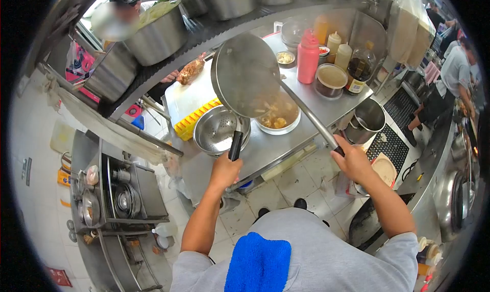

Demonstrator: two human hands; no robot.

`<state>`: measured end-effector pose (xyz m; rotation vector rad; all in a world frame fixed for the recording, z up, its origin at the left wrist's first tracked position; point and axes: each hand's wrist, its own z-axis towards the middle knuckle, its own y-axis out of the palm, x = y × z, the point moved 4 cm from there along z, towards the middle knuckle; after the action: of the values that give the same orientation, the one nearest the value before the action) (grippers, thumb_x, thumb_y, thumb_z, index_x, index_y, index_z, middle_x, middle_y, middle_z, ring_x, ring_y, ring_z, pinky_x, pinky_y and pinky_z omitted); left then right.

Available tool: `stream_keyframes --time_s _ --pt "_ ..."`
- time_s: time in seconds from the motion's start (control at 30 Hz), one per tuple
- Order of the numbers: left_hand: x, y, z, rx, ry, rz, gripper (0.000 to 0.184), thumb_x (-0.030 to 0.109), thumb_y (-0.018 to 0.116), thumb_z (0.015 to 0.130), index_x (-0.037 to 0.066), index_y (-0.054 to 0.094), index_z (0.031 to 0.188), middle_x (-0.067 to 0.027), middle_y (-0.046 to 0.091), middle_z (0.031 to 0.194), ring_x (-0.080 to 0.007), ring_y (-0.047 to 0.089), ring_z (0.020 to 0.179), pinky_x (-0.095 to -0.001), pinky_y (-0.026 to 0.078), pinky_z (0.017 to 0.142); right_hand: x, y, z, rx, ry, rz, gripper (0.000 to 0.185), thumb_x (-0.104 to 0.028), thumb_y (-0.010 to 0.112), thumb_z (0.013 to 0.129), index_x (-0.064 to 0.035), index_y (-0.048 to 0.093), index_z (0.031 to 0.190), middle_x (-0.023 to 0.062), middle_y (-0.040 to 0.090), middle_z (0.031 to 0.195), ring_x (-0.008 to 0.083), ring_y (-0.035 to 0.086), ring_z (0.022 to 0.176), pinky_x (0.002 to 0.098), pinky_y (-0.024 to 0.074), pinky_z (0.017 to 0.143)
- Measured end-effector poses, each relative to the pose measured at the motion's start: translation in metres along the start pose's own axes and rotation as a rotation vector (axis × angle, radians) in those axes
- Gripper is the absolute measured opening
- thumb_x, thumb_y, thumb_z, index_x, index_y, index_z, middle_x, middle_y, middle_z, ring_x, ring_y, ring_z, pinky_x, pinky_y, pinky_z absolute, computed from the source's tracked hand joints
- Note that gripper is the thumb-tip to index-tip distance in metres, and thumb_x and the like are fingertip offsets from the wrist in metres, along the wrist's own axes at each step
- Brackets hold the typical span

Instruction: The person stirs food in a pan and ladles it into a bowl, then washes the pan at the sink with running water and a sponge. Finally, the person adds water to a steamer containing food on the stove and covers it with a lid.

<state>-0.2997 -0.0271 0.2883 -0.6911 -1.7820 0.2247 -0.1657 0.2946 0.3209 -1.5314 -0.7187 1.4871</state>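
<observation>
On a silver steel counter [319,100], above pale floor tiles [316,182] at five o'clock, the left hand [226,170] is clamping its fingers round a black handle [235,146], tilting a round grey metal wok [242,75] at twelve o'clock beside a white bowl [278,131] of brown food [277,122]. The right hand [353,161] is gripping a long steel utensil [309,110], fingers closed; steam is blurring its far end.

The pan [244,72] covers part of the bowl [278,131], and steam makes the food [276,122] there a little unclear. Of the tool [236,146] in the left hand [224,170], the far end is difficult to see. The bottle label [356,86] is too small for reading. The bottom edge cuts the blue cloth [259,264].
</observation>
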Motion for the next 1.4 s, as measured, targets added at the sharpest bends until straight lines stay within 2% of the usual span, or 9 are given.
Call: stream_keyframes --time_s 0.07,0.23,0.33,0.4,0.5,0.67,0.87,1.0,1.4 --pt "0.000 0.002 0.001 -0.015 0.007 0.006 0.018 0.016 0.055 0.074 0.000 0.049 0.080 -0.0047 0.050 0.053 -0.0128 0.047 0.038 -0.0292 0.039 0.036 -0.009 0.008 -0.001 0.025 -0.007 0.205 0.045 -0.021 0.060 0.082 -0.0025 0.046 0.121 0.0244 0.061 0.072 0.0439 0.059 0.069 0.0487 0.0464 0.063" --pt "0.000 0.007 0.000 -0.063 0.025 -0.015 0.017 0.016 0.055 0.075 0.000 0.049 0.080 -0.0051 0.050 0.053 -0.0136 0.049 0.038 -0.0293 0.040 0.036 -0.031 0.015 0.007 0.171 -0.055 0.307 0.046 -0.021 0.060 0.082 -0.0020 0.046 0.122 0.0250 0.061 0.075 0.0441 0.059 0.070 0.0485 0.0462 0.062" --pt "0.004 0.009 -0.001 -0.076 0.026 -0.036 0.017 0.015 0.056 0.075 -0.001 0.049 0.079 -0.0048 0.050 0.053 -0.0131 0.047 0.037 -0.0294 0.039 0.035 -0.027 0.015 0.008 0.119 -0.020 0.256 0.046 -0.020 0.061 0.082 -0.0040 0.046 0.122 0.0218 0.062 0.075 0.0412 0.060 0.068 0.0476 0.0470 0.061" --pt "0.007 0.006 0.000 -0.068 0.028 -0.013 0.017 0.015 0.056 0.075 0.000 0.049 0.078 -0.0048 0.050 0.053 -0.0130 0.047 0.037 -0.0293 0.039 0.035 -0.020 0.014 -0.003 0.114 -0.081 -0.018 0.047 -0.020 0.061 0.081 -0.0071 0.047 0.123 0.0177 0.063 0.076 0.0361 0.061 0.066 0.0452 0.0480 0.059" --pt "0.002 0.000 0.003 -0.045 0.007 -0.011 0.016 0.015 0.056 0.075 0.000 0.049 0.076 -0.0047 0.051 0.053 -0.0128 0.047 0.038 -0.0292 0.039 0.036 0.001 -0.003 -0.027 0.064 -0.144 -0.119 0.049 -0.018 0.063 0.079 -0.0110 0.047 0.125 0.0145 0.063 0.074 0.0320 0.061 0.064 0.0422 0.0487 0.057" --pt "-0.004 -0.002 0.012 -0.007 -0.010 0.033 0.020 0.017 0.055 0.073 -0.001 0.049 0.077 -0.0062 0.052 0.054 -0.0142 0.050 0.039 -0.0295 0.041 0.036 0.021 -0.036 -0.039 -0.016 -0.204 -0.125 0.054 -0.016 0.065 0.075 -0.0143 0.048 0.126 0.0134 0.062 0.076 0.0323 0.061 0.066 0.0410 0.0487 0.059" --pt "0.007 -0.003 0.007 0.020 0.007 0.075 0.018 0.017 0.057 0.074 0.001 0.051 0.079 -0.0051 0.052 0.055 -0.0131 0.049 0.040 -0.0291 0.041 0.037 0.028 -0.026 0.002 0.208 -0.185 -0.116 0.058 -0.014 0.066 0.074 -0.0157 0.045 0.128 0.0152 0.060 0.076 0.0340 0.060 0.067 0.0429 0.0479 0.059" --pt "0.009 -0.004 0.006 0.037 0.036 0.132 0.019 0.018 0.057 0.075 0.001 0.051 0.080 -0.0049 0.052 0.054 -0.0134 0.050 0.040 -0.0294 0.041 0.037 0.041 -0.022 0.009 0.229 -0.165 -0.177 0.057 -0.016 0.065 0.075 -0.0161 0.044 0.128 0.0145 0.061 0.076 0.0344 0.060 0.067 0.0433 0.0483 0.059" --pt "0.020 -0.008 0.024 0.105 0.184 0.313 0.027 0.018 0.054 0.075 -0.006 0.054 0.086 -0.0205 0.060 0.062 -0.0283 0.061 0.049 -0.0391 0.048 0.050 0.046 -0.033 -0.035 0.024 -0.121 -0.143 0.051 -0.018 0.064 0.075 -0.0145 0.049 0.124 0.0156 0.063 0.081 0.0335 0.061 0.074 0.0414 0.0484 0.065"
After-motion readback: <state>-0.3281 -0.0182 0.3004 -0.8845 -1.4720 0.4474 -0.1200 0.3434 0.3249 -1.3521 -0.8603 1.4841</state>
